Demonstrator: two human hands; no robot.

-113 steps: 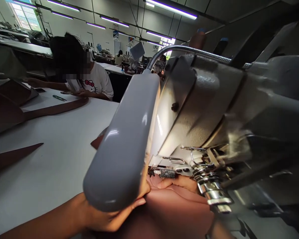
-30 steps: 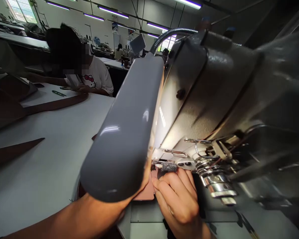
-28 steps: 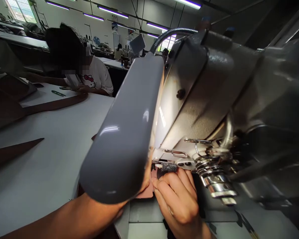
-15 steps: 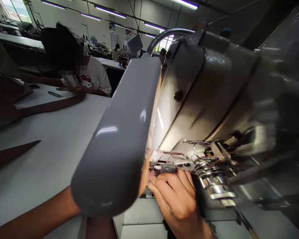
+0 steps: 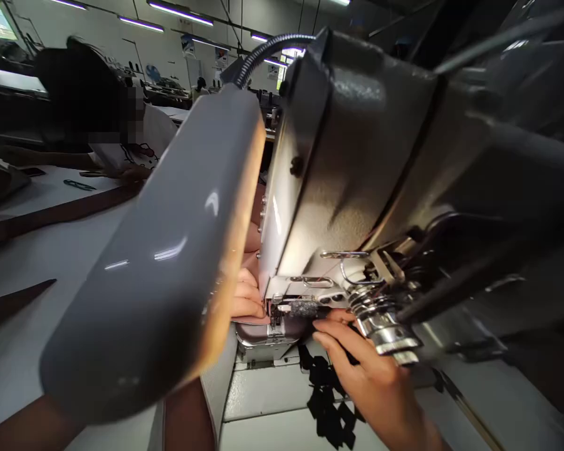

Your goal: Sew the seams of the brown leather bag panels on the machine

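A sewing machine (image 5: 352, 138) with a grey head stands before me, its presser foot (image 5: 275, 316) lit by the lamp. Left of the foot, my left hand (image 5: 248, 294) has its fingers closed together on a flat pink piece of material (image 5: 251, 321) on the machine bed. The lamp hides the rest of that hand. My right hand (image 5: 371, 363) is just right of the foot, near the tension discs (image 5: 380, 326), thumb and fingers apart with nothing seen between them. Below it hangs a bunch of small black pieces (image 5: 331, 401).
A long grey lamp (image 5: 160, 250) on a bendable metal neck (image 5: 272, 44) blocks much of the left side. Brown strips (image 5: 19, 304) and green thread snips (image 5: 79, 185) lie on the white table (image 5: 94, 250). Across it sits a person in a white shirt (image 5: 157, 128).
My view has shifted, moving the machine and lamp leftward in the picture. My right hand has drawn back from the presser foot and its fingers have parted. Left fingers and the black pieces now show.
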